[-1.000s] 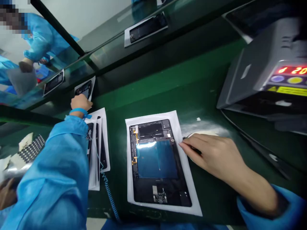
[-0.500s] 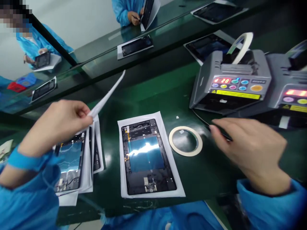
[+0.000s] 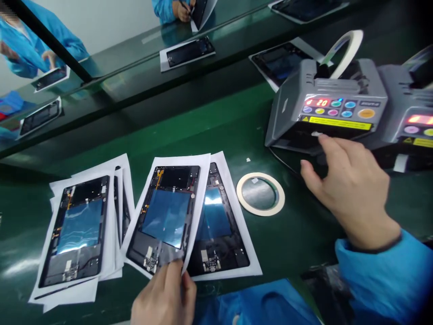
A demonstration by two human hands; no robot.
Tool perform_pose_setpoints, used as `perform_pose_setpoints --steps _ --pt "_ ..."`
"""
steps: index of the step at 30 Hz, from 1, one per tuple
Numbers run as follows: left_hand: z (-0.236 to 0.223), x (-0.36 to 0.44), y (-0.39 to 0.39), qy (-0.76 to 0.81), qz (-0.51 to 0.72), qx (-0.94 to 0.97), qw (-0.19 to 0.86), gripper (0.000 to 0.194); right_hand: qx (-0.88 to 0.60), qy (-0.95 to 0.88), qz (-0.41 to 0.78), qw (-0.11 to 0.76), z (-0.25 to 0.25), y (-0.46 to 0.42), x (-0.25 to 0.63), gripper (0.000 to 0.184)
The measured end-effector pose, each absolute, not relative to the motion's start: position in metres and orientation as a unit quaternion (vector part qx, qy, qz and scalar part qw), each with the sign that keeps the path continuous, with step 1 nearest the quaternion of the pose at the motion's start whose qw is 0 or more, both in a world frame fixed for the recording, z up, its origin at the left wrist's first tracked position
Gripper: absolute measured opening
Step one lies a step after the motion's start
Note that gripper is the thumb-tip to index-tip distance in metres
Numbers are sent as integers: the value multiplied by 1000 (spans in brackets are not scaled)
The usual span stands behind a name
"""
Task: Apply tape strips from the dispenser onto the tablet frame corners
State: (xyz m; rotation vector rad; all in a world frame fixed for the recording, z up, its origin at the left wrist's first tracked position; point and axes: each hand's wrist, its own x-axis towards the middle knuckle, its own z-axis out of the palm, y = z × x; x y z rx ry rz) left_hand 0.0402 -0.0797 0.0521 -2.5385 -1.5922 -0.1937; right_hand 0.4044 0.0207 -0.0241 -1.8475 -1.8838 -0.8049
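we have an open tablet [image 3: 165, 214] near the middle of the green worktop [image 3: 219, 131], its insides facing up on a white sheet [image 3: 179, 160]. its long axis runs from near to far, the far end leaning right; the small circuit board [image 3: 150, 262] sits at the near end. our left hand [image 3: 164, 291] has a narrow grip on its near right corner, sheet included.

half a second ago that hand was over the left stack [image 3: 79, 225], pinching a sheet; now this tablet overlaps the left part of a second tablet [image 3: 216, 221], so we have two of them before us.

our right hand [image 3: 348, 185] has shifted to the tape dispenser [image 3: 297, 95], thumb and forefinger wide apart, the fingertip right at a pale tape piece [image 3: 316, 134]; we cannot tell whether they touch. a tape roll [image 3: 262, 212] lies between. at the far side, a co-worker's hand [image 3: 184, 11] holds a dark pen-like tool.
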Motion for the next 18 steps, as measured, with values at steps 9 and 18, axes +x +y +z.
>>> perform_pose_setpoints --steps 9,18 --pt "23 54 -64 -539 -32 -840 -42 46 -633 -695 -257 224 -20 21 406 28" --pt "24 48 -57 -548 1 -826 -134 52 -689 -638 -268 215 -14 39 415 26"
